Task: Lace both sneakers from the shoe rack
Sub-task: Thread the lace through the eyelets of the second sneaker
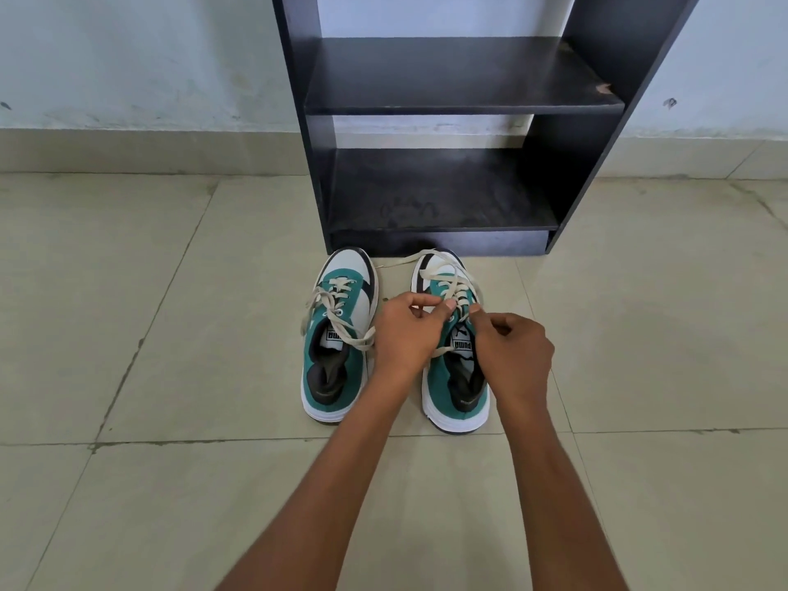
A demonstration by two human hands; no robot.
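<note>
Worked on the right sneaker [454, 347], side by side with the left sneaker [337, 334] on the floor [128, 313] just before the rack [447, 121]. Left hand [405, 330] pinched on the lace [447, 283] at the upper eyelets; right hand [511, 356] curled shut, pinching the lace at its fingertips. Lace soft, limp, likely to slip back through an eyelet: best gripped near its stiff tip. Sneaker light, apt to slide on smooth tile. Loose lace trailed leftward between the toes. Nothing blocked the hands; rack shelves bare.
</note>
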